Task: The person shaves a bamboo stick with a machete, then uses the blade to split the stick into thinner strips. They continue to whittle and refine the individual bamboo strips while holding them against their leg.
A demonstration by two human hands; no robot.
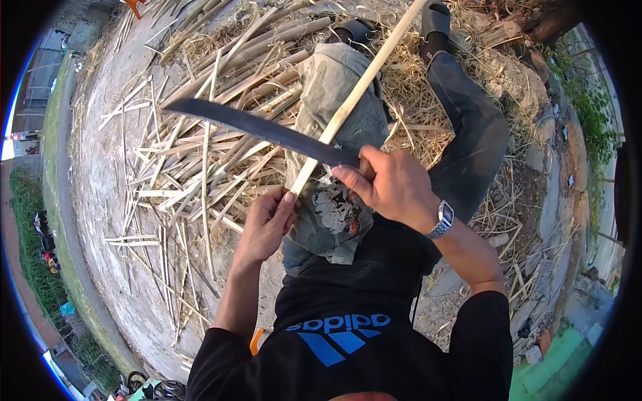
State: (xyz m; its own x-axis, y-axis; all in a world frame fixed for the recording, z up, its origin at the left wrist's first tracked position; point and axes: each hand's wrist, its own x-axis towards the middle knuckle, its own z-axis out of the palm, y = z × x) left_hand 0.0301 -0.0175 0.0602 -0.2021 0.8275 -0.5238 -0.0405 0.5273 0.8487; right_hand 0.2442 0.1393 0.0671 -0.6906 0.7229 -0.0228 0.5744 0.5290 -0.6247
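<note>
My right hand [394, 186], with a watch [442, 219] on its wrist, is closed round the handle of a machete. The long dark machete blade [257, 130] points to the upper left and crosses over a pale wooden strip [361, 85]. Thumb and fingers of my left hand [269, 220] pinch the lower end of that strip, which runs up and away past my feet. Under the strip a worn grey-green cloth [334, 77] covers my leg and lap.
Many split strips [207, 160] lie scattered on the ground to the left. Curled shavings [408, 93] heap up between my legs, near my sandals [354, 30]. A rough stone block [511, 80] stands at the upper right. Further off on the left is a grassy edge [27, 234].
</note>
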